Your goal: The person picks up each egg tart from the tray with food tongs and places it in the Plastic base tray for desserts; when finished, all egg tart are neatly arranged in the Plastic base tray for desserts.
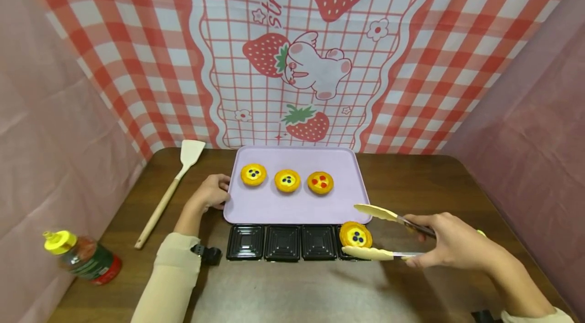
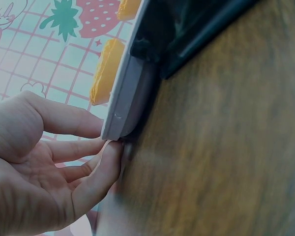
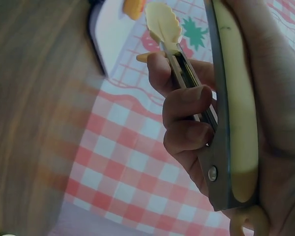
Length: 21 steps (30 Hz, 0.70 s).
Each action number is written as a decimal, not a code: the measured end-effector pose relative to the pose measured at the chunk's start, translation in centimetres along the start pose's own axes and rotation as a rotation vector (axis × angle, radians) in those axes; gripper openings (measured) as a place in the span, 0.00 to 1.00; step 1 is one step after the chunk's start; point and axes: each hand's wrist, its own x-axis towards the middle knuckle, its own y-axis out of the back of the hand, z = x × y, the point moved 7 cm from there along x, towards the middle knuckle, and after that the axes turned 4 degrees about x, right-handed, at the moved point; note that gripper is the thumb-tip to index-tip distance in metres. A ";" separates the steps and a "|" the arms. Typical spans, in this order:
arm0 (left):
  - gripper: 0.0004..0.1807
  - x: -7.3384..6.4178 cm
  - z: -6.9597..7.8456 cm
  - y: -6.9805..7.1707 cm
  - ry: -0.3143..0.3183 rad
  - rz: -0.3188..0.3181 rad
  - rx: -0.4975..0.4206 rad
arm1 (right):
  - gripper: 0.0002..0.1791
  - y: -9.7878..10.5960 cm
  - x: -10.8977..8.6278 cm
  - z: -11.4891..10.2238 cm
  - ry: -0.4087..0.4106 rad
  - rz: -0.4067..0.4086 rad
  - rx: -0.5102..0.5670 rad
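Note:
My left hand (image 1: 212,192) pinches the left edge of a lilac tray (image 1: 269,211), its fingertips on the rim in the left wrist view. Three egg tarts lie on that tray: two blueberry-topped tarts (image 1: 287,181) and one red-topped tart (image 1: 320,183). In my right hand (image 1: 461,241) is a pair of tongs (image 1: 372,253) with cream-coloured tips. The tips stand apart on the near and far sides of another blueberry-topped tart (image 1: 356,235), which sits on the rightmost black square mould. Whether either tip touches this tart, I cannot tell.
Several black square moulds (image 1: 282,243) form a row along the tray's near edge. On the left lie a white spatula (image 1: 166,196) with a wooden handle and a yellow-capped sauce bottle (image 1: 87,257). A red-checked strawberry cloth (image 1: 292,120) hangs behind the wooden table (image 1: 411,181).

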 end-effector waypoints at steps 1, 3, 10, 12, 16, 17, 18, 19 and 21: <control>0.33 0.0 0.0 0.0 0.000 0.000 -0.003 | 0.41 0.2 0.1 -0.1 0.005 0.007 0.001; 0.33 0.0 0.0 0.0 -0.003 0.000 -0.006 | 0.41 0.6 0.4 -0.4 0.013 0.019 -0.005; 0.34 -0.1 0.1 0.0 -0.006 0.002 -0.016 | 0.42 2.2 2.5 -1.2 0.011 0.080 -0.055; 0.34 -0.1 0.0 0.0 -0.003 0.004 -0.013 | 0.42 2.6 3.4 -1.3 0.003 0.089 -0.059; 0.34 0.0 0.0 -0.1 0.002 0.005 -0.015 | 0.40 3.2 5.3 -1.4 0.017 0.096 -0.069; 0.34 0.0 0.0 -0.1 0.003 0.005 -0.014 | 0.40 3.2 5.8 -1.4 0.022 0.100 -0.074; 0.34 0.0 0.0 -0.1 0.004 0.004 -0.017 | 0.40 3.2 6.2 -1.3 0.023 0.102 -0.078; 0.34 0.0 -0.1 0.0 0.004 0.004 -0.017 | 0.39 3.1 6.8 -1.2 0.026 0.104 -0.080; 0.34 0.0 -0.1 0.0 0.005 0.004 -0.019 | 0.39 3.0 7.7 -0.8 0.016 0.103 -0.078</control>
